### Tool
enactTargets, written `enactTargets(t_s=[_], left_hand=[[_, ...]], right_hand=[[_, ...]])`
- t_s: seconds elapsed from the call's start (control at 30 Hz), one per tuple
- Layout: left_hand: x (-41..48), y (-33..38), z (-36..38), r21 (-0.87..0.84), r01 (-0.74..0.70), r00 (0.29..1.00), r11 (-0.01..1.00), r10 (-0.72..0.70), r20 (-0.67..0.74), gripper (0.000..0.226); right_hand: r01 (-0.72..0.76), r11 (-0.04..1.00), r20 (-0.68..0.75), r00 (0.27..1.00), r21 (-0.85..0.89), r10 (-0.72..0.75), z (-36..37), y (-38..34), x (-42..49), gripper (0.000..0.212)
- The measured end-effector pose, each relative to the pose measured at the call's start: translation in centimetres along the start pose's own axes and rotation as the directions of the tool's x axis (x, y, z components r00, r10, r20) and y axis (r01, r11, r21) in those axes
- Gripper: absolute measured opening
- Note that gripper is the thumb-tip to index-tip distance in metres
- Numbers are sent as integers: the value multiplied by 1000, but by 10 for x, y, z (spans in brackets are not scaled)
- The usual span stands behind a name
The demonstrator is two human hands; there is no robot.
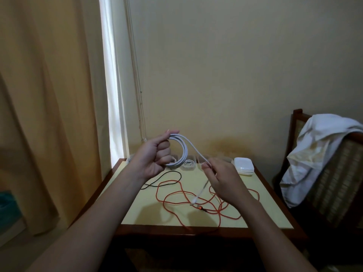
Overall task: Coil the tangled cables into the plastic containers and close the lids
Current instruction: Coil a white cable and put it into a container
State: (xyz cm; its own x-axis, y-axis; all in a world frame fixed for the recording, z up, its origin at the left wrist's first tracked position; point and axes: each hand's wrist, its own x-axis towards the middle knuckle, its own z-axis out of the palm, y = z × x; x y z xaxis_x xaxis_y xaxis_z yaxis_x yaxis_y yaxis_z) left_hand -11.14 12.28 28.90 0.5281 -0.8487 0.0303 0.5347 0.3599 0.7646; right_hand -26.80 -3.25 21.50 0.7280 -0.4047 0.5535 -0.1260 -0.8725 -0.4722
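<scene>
Though blurred, grips [155, 158] [223, 179] seemingly round cable [184, 149].

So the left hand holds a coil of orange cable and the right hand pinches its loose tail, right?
No. The head view shows the left hand holding a coil of white cable; the orange cable lies loose on the table. The right hand does pinch its tail.

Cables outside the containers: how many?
3. White cable looped in the left hand, orange cable sprawled across the table, black cable lying beyond it. More may be hidden.
</scene>
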Motion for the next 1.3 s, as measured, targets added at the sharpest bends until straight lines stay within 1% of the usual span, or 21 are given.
enactTargets(t_s=[0.07,0.2,0.27,0.33,0.4,0.5,0.53,0.57,0.67,0.77,0.83,0.93,0.97,1.07,1.17,1.23,1.3], left_hand=[[-1,1,-2,-60,2,1000,998,-2,-3,24],[0,-1,-4,-142,42,999,989,-41,6,24],[2,-4,-4,-163,75,997,984,-75,9,22],[3,-7,-4,-175,108,994,979,-107,13,21],[5,-10,-5,-184,123,992,975,-124,8,21],[7,-12,-9,-196,134,991,971,-137,0,21],[7,-12,-11,-203,140,990,969,-143,-3,21],[7,-12,-12,-209,145,989,967,-150,-6,21],[5,-12,-14,-222,163,986,961,-164,12,22],[5,-15,-12,-202,182,983,962,-180,28,21],[5,-19,-9,-196,186,983,963,-183,36,19],[7,-24,-6,-178,161,987,971,-160,19,18],[7,-24,-6,-168,153,988,974,-153,14,18],[7,-25,-6,-142,138,990,980,-140,0,18],[9,-26,-9,-117,125,991,985,-129,-25,17],[9,-25,-10,-104,123,991,987,-127,-32,19],[7,-25,-9,-78,119,992,990,-121,-27,16]], right_hand=[[-26,1000,-9,1000,-8,26,3,6,0,23],[-166,980,-23,985,106,169,-4,3,6,26],[-244,946,-61,963,214,262,-6,-3,9,22],[-296,891,-146,921,343,362,-3,-11,13,21],[-314,830,-208,871,461,445,5,-20,18,19],[-337,681,-189,797,650,574,14,-30,23,18],[-339,642,-179,778,687,603,15,-32,24,18],[-340,628,-184,764,700,619,17,-33,25,19],[-338,657,-258,725,674,638,17,-35,27,18],[-342,625,-276,679,701,681,16,-33,33,20],[-344,587,-253,664,733,704,17,-35,35,19],[-342,555,-217,671,758,709,21,-41,34,18],[-333,518,-188,672,788,717,22,-43,34,19],[-281,306,-26,697,910,717,20,-52,34,20],[-314,104,171,732,944,660,16,-59,34,16],[-355,9,272,732,935,625,12,-58,34,17],[-375,-69,336,714,924,614,9,-53,36,24]])
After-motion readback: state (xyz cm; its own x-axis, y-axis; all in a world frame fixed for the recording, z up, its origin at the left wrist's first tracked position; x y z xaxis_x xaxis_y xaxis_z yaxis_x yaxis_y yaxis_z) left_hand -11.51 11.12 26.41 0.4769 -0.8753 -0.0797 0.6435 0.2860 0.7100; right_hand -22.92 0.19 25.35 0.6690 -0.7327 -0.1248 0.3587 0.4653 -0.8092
